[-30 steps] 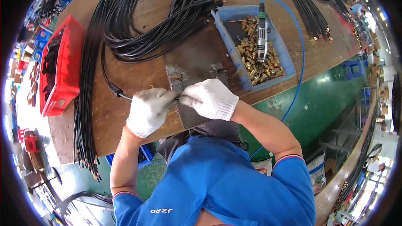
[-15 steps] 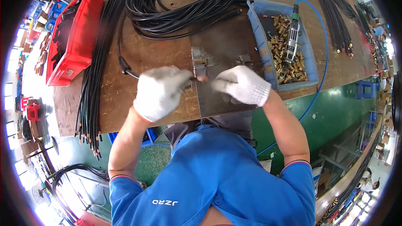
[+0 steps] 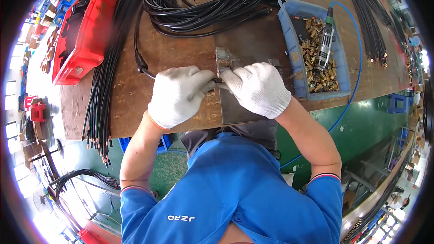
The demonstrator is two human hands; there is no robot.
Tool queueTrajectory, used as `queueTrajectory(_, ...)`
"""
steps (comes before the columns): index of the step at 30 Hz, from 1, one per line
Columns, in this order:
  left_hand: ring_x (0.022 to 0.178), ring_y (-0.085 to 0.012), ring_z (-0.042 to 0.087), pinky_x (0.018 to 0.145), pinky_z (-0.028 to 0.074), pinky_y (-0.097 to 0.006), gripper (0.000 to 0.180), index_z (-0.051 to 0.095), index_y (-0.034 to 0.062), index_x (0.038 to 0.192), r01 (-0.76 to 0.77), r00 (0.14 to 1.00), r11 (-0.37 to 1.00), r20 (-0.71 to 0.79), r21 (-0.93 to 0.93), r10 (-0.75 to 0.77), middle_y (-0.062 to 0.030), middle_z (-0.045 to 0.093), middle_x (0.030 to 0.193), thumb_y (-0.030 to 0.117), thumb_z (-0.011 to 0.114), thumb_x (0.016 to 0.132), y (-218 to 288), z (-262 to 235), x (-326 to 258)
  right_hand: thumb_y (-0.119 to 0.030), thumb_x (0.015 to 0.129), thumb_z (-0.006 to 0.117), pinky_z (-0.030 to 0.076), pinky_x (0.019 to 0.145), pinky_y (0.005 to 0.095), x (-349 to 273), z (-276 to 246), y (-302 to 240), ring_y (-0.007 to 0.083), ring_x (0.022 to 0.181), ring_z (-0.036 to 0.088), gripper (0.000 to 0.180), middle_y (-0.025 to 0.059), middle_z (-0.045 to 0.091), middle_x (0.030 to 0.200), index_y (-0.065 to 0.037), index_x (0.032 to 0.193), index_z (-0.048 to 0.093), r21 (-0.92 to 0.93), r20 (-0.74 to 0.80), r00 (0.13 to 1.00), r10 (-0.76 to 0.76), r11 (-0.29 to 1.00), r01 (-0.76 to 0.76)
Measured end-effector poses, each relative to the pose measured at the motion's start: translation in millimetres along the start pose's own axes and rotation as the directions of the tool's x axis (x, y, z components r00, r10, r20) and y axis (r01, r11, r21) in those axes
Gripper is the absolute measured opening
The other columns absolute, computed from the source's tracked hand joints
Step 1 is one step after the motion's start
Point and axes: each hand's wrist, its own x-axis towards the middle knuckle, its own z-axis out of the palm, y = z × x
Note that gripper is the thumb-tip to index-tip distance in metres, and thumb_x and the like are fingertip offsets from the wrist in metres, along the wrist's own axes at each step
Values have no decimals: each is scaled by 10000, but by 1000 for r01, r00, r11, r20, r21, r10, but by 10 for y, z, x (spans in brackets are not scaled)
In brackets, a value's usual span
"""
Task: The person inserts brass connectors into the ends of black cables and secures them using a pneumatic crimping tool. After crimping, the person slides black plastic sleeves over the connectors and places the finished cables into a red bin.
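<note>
My left hand, in a white knit glove, is closed around a black cable that runs in from the left past a thicker black sleeve. Just right of it, my gloved right hand pinches the dark end of the same cable where it pokes out between the two hands. The fingers hide the very tip and whatever else is gripped there. Both hands hover over the front part of a dark metal plate, close to small metal fixtures mounted on it.
A blue bin of brass fittings stands to the right, a pneumatic tool with a blue hose lying in it. Coiled black cables lie at the back. Straight cables and a red bin are at the left.
My right hand has moved left and up to meet the left hand, closing on the cable end. The view has shifted slightly, so the table's things appear farther right.
</note>
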Motion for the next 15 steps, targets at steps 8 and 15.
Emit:
queueTrajectory(8, 725, -290, 668, 639, 517, -441, 271, 746, 123, 1072, -115, 993, 981, 46, 159, 108, -51, 673, 807, 163, 772, 805, 38, -83, -15, -294, 1087, 661, 466, 548, 265, 62, -191, -43, 59, 615, 584, 296, -10, 650, 694, -39, 995, 781, 649, 752, 607, 258, -122, -751)
queueTrajectory(15, 827, -294, 717, 708, 554, -428, 293, 760, 114, 1088, -11, 1000, 995, -24, 99, 13, -61, 742, 912, 116, 812, 800, -13, -114, -16, -463, 1061, 667, 416, 472, 227, -131, -278, 219, 74, 527, 575, 448, 26, 669, 689, -26, 1040, 765, 659, 745, 550, 378, -289, -695)
